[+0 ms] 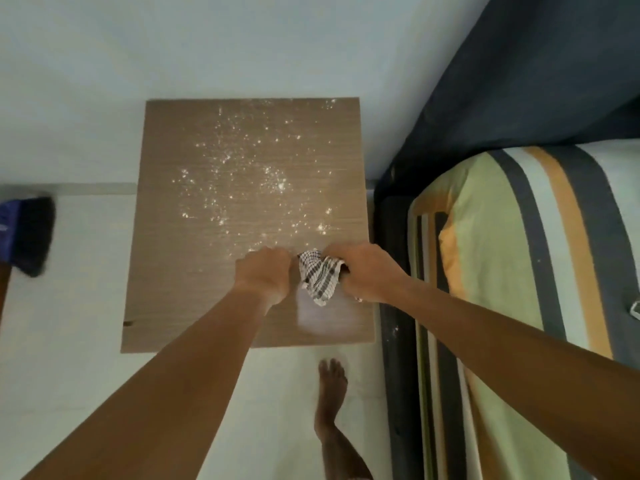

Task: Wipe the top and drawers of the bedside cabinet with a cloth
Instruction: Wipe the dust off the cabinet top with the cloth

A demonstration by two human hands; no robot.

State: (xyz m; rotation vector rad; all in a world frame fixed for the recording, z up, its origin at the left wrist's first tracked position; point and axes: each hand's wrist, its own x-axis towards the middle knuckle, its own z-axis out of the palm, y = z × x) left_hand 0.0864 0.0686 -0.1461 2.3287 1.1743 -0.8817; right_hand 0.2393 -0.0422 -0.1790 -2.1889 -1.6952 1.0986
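Note:
I look straight down on the brown wood-grain top of the bedside cabinet (194,271), which stands against a pale wall. White powdery specks (242,174) are scattered over its far and middle part. A black-and-white checked cloth (320,277) is bunched up over the near right part of the top. My right hand (367,271) grips its right side. My left hand (265,271) is a closed fist at the cloth's left edge; whether it holds the cloth is hidden. A pale smear (322,317) lies just below the cloth. The drawers are out of sight.
A bed with a striped green, orange and grey sheet (502,271) and a dark headboard (519,81) stands close on the right. A dark-bristled broom with a blue head (31,237) leans at the left. My bare foot (330,393) is on the pale floor in front.

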